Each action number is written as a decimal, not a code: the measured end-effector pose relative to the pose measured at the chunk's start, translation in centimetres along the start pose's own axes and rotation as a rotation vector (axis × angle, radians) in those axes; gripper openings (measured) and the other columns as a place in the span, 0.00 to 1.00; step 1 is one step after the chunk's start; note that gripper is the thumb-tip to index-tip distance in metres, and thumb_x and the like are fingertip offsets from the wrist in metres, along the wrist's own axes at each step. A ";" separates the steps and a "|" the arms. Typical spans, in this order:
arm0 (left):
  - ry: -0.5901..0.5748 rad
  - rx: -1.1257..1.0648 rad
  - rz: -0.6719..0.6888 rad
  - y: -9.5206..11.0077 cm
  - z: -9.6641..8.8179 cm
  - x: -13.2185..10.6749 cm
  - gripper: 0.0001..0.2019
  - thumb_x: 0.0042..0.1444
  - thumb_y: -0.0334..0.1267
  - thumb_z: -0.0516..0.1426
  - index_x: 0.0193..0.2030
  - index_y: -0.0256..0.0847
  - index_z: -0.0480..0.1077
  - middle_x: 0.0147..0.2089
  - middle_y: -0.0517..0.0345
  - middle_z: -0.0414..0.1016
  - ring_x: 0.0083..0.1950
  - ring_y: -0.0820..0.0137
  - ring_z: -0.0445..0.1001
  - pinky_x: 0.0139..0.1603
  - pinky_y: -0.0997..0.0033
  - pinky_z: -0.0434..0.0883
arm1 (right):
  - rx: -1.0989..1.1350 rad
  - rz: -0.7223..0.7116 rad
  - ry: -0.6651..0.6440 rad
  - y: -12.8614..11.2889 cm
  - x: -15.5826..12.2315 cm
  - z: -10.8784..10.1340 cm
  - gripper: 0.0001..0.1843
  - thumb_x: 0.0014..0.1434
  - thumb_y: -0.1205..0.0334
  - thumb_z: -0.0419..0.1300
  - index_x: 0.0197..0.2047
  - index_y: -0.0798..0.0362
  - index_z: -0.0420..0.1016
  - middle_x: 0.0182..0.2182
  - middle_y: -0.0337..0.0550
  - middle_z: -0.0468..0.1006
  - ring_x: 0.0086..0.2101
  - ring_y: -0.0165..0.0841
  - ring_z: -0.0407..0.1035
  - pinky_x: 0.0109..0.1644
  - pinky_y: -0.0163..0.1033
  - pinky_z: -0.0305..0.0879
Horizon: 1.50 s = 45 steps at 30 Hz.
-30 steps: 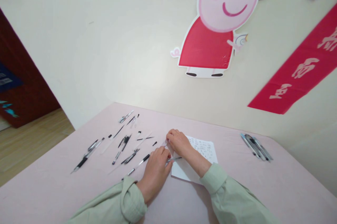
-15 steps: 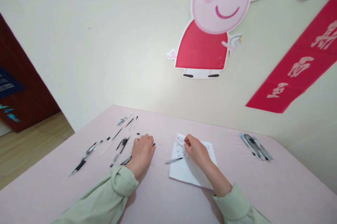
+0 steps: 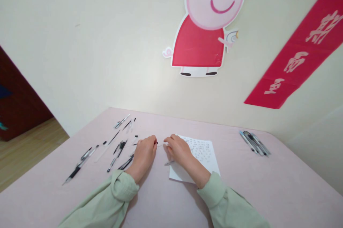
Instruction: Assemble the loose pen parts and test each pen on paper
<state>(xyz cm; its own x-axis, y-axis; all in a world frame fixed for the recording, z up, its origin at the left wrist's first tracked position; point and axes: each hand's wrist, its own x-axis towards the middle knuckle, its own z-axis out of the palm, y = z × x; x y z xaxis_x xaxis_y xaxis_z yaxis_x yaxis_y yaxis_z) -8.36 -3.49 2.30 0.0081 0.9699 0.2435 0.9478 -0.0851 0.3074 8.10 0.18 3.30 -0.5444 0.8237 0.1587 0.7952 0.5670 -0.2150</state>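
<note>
My left hand [image 3: 144,154] is closed in a pinch around a thin dark pen refill [image 3: 135,144], whose ends show on either side of the fingers. Close by on the right, my right hand [image 3: 179,148] has its thumb and fingers drawn together, pointing at the left hand. Something small and pale may be at its fingertips, too faint to name. Beneath the right wrist lies a white sheet of paper [image 3: 205,154] with handwriting. The tip of a grey pen [image 3: 168,163] sticks out at the sheet's left edge, its rest hidden by the hand.
Left of my hands, pen parts [image 3: 118,149], caps and refills lie scattered, with a black-gripped pen [image 3: 72,174] nearest the edge. Several pens [image 3: 254,143] lie bunched at the right. The pink-covered table [image 3: 160,203] meets a wall bearing a pig cutout [image 3: 198,47] and red banner [image 3: 289,63].
My right hand has moved left, off the middle of the paper and up near the left hand. The left hand stays almost in place, still pinching. The view has shifted slightly.
</note>
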 end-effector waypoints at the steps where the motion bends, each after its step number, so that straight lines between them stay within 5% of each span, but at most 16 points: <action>1: 0.018 -0.019 0.017 -0.1 0.1 0.0 0.07 0.60 0.31 0.48 0.37 0.40 0.67 0.36 0.53 0.75 0.39 0.62 0.72 0.42 0.63 0.61 | -0.027 -0.001 -0.009 -0.6 0.5 0.4 0.10 0.63 0.66 0.54 0.46 0.48 0.73 0.41 0.45 0.74 0.41 0.36 0.69 0.40 0.37 0.60; 8: 0.075 -0.118 0.088 -0.9 1.1 0.0 0.10 0.60 0.30 0.48 0.42 0.40 0.70 0.39 0.52 0.76 0.44 0.62 0.72 0.47 0.61 0.63 | -0.102 -0.011 -0.008 -1.3 1.9 2.4 0.05 0.63 0.64 0.55 0.40 0.49 0.72 0.38 0.44 0.73 0.38 0.35 0.68 0.37 0.37 0.58; 16: 0.115 -0.422 0.081 0.9 0.0 -0.6 0.08 0.57 0.30 0.50 0.38 0.41 0.69 0.38 0.54 0.73 0.41 0.65 0.71 0.45 0.62 0.66 | 0.077 0.019 0.140 0.7 -1.1 -0.3 0.04 0.57 0.68 0.55 0.36 0.51 0.67 0.36 0.41 0.73 0.39 0.35 0.66 0.42 0.38 0.56; 22: 0.005 -0.749 0.047 3.5 0.5 -1.6 0.06 0.56 0.34 0.51 0.36 0.41 0.69 0.37 0.55 0.73 0.40 0.66 0.71 0.43 0.64 0.70 | 0.284 0.071 0.217 1.1 -4.5 -1.1 0.05 0.57 0.70 0.53 0.34 0.51 0.65 0.32 0.39 0.71 0.35 0.33 0.66 0.39 0.36 0.58; 45: 0.011 -0.764 0.073 4.0 1.3 -2.3 0.07 0.58 0.36 0.51 0.37 0.41 0.70 0.37 0.55 0.74 0.40 0.66 0.72 0.43 0.66 0.70 | 0.267 -0.012 0.270 1.5 -5.4 0.5 0.05 0.58 0.70 0.52 0.35 0.51 0.65 0.33 0.41 0.72 0.37 0.35 0.65 0.43 0.39 0.58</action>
<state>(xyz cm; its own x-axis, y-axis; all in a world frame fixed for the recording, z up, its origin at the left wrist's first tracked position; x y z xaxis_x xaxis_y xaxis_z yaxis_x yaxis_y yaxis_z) -4.17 -5.74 1.76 0.0552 0.9539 0.2951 0.4612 -0.2865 0.8398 12.05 -3.40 1.64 -0.4354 0.8049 0.4031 0.6718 0.5886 -0.4498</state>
